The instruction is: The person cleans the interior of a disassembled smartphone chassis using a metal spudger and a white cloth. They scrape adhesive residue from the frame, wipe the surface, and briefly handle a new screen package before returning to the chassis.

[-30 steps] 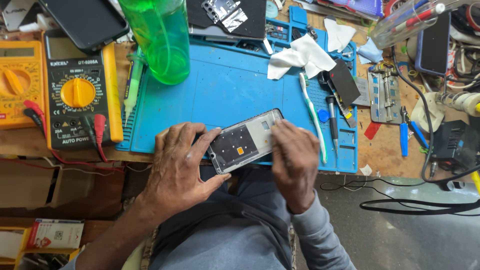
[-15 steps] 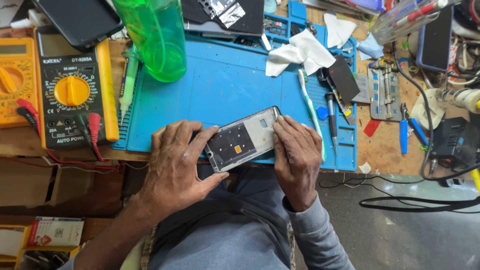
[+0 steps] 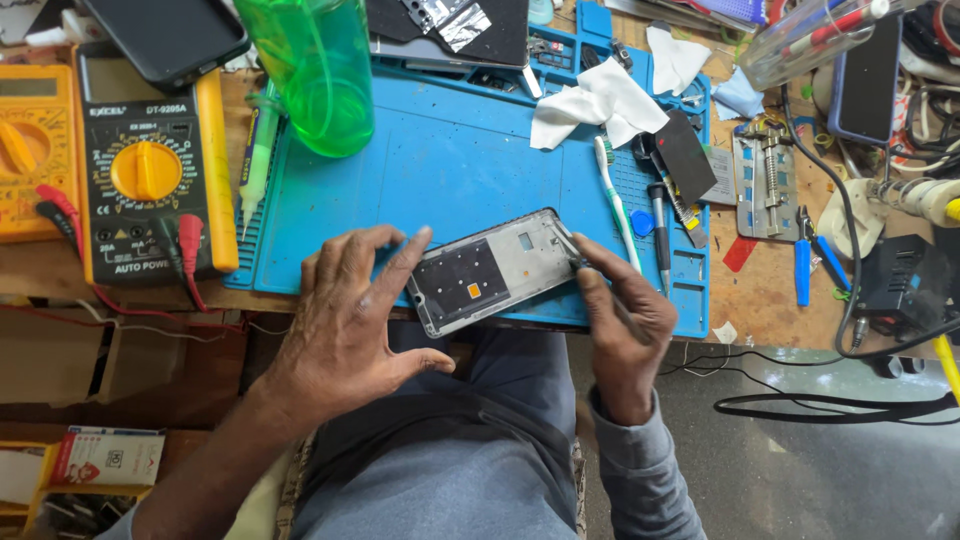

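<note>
This is a phone repair workshop: a blue work mat (image 3: 450,170) covers a cluttered wooden bench (image 3: 760,290), flanked by multimeters (image 3: 150,180), screwdrivers (image 3: 658,225), a toothbrush (image 3: 615,200), spare phones (image 3: 165,35), cables (image 3: 830,400) and a green bottle (image 3: 320,70).

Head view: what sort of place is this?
Likely a phone repair bench: an opened phone frame held over a blue work mat, a yellow multimeter with probes, and screwdrivers alongside.

1. You have one view only, from the camera on your head, looking steeply down over your lap.
2. It sits close: the worktop (image 3: 760,290) fills the frame from 9 to 3 o'clock.
3. Your hands enter from 6 o'clock.
</note>
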